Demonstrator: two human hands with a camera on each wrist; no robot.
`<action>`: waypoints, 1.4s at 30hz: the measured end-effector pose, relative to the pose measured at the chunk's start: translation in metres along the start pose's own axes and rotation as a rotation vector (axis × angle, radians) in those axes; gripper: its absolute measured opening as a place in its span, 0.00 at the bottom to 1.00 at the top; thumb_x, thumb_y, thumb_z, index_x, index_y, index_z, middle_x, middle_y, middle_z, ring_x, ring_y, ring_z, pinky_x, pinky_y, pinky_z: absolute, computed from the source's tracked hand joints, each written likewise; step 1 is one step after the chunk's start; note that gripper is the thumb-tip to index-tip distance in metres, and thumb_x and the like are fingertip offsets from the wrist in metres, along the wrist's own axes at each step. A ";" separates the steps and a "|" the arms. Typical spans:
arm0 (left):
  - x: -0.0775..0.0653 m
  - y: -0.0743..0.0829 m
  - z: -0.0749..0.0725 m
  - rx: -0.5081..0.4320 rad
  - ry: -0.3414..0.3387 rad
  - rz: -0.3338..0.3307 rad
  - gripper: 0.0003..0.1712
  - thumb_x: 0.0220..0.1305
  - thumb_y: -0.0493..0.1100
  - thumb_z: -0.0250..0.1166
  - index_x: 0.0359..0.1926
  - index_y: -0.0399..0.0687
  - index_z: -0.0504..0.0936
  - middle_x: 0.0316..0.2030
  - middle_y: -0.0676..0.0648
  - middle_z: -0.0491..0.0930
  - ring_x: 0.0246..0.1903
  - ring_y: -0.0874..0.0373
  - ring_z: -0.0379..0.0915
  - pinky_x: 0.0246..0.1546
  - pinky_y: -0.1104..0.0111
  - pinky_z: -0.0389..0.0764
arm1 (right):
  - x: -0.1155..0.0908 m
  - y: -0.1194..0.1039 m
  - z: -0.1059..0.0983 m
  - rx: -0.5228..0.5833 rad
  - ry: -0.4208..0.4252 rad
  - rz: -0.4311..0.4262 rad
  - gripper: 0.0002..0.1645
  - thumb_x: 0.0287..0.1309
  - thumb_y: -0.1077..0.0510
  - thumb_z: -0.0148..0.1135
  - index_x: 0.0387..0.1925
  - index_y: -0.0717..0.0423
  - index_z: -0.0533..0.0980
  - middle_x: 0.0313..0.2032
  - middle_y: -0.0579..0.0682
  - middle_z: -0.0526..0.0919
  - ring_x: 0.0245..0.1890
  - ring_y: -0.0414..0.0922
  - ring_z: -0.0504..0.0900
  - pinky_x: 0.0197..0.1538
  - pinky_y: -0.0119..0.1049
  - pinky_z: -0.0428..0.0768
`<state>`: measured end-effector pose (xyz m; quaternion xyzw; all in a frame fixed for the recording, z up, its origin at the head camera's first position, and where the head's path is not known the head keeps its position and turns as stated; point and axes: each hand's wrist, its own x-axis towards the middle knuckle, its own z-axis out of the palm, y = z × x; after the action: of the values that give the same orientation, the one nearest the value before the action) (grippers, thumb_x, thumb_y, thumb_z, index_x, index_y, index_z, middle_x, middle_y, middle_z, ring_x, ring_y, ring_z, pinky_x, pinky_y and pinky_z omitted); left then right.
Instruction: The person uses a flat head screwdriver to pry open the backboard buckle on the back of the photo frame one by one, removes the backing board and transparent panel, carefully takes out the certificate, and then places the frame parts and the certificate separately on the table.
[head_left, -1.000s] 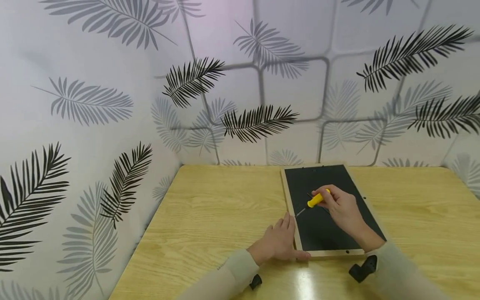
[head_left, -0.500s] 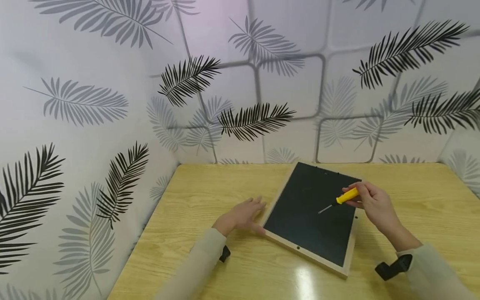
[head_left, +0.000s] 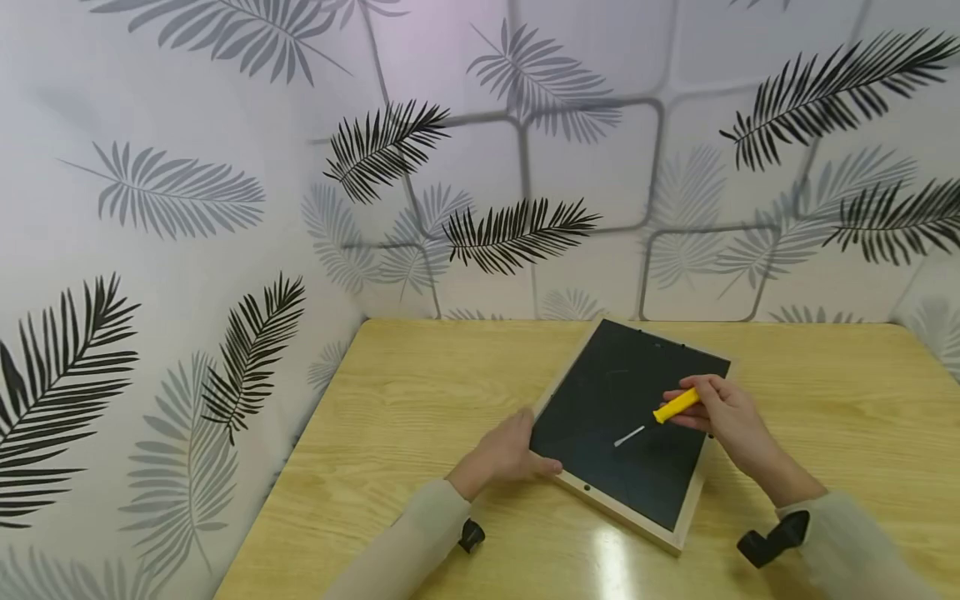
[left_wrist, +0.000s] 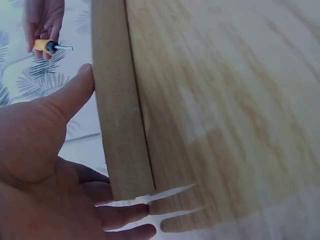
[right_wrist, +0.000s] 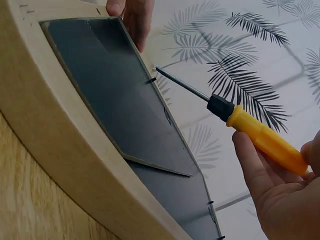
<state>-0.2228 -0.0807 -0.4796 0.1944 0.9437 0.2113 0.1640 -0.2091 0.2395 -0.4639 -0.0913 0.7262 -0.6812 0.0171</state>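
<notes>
A wooden picture frame (head_left: 617, 502) lies slantwise on the table with its black backing board (head_left: 622, 408) facing up. At its near left corner my left hand (head_left: 507, 450) holds the frame, thumb on the near side and fingers along the left side. In the left wrist view the pale frame edge (left_wrist: 117, 100) stands between the thumb and the fingers. My right hand (head_left: 738, 425) grips a yellow-handled screwdriver (head_left: 677, 406) over the board, its metal shaft slanting down to the left. The right wrist view shows the screwdriver tip (right_wrist: 160, 69) apart from the board.
Small dark tabs (right_wrist: 151, 80) sit along the board's edge, and a round dark dot (head_left: 587, 487) marks the near rail. The wood-grain table (head_left: 420, 392) meets a leaf-patterned wall (head_left: 480, 167) at the back. Black straps (head_left: 776, 537) circle both wrists.
The picture frame has turned clockwise, its near end now toward the right. My left hand moved left, then closed in on the corner. The screwdriver lifted off the left rail and swung right, then slightly back left.
</notes>
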 end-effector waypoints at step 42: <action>0.046 0.037 0.023 0.300 0.018 -0.025 0.66 0.52 0.78 0.53 0.73 0.36 0.41 0.73 0.38 0.34 0.71 0.50 0.39 0.64 0.60 0.59 | 0.051 0.024 0.022 0.017 -0.014 0.263 0.26 0.73 0.62 0.42 0.61 0.78 0.52 0.57 0.76 0.63 0.42 0.41 0.79 0.48 0.36 0.77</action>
<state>-0.2432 -0.0218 -0.4926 0.2032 0.9685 0.0675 0.1274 -0.2582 0.2110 -0.4842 0.0000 0.7258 -0.6787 0.1121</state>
